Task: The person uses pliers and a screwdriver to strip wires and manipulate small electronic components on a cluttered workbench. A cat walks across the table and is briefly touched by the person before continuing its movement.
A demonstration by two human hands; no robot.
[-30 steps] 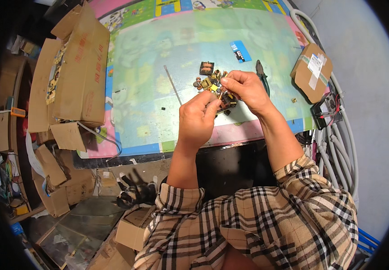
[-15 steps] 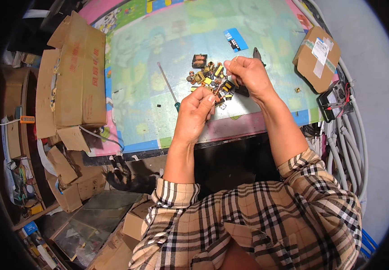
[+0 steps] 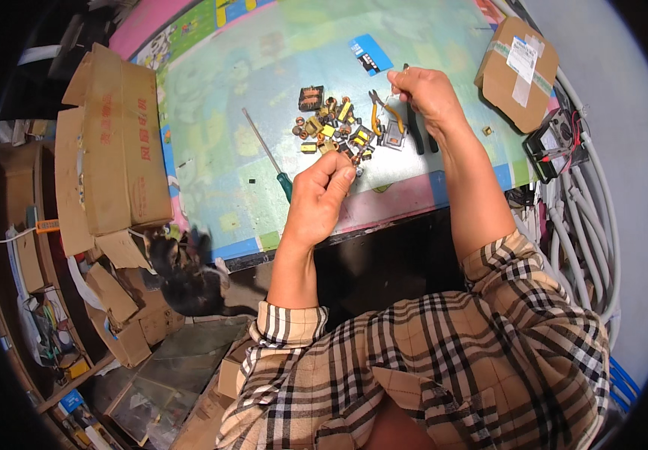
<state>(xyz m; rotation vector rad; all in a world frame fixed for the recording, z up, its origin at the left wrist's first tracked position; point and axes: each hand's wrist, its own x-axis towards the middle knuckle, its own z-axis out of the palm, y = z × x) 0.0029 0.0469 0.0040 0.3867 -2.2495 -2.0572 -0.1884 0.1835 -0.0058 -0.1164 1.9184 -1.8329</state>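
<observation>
My left hand pinches a small copper-coloured component at the near side of a pile of coils and small transformers. My right hand is raised farther back, fingertips closed on something thin that I cannot make out. Below it lie yellow-handled pliers, a grey metal piece and dark-handled pliers. A screwdriver with a green handle lies left of the pile. A blue card is behind the pile.
The table has a patterned cover. A large open carton stands at its left, folded cardboard and a meter with red leads at its right. A black cat is by the near left edge, among boxes. Conduit stands beside the right wall.
My right hand has moved back and away from my left, uncovering the yellow-handled pliers. My left hand still pinches at the pile. The cat has risen toward the table's edge.
</observation>
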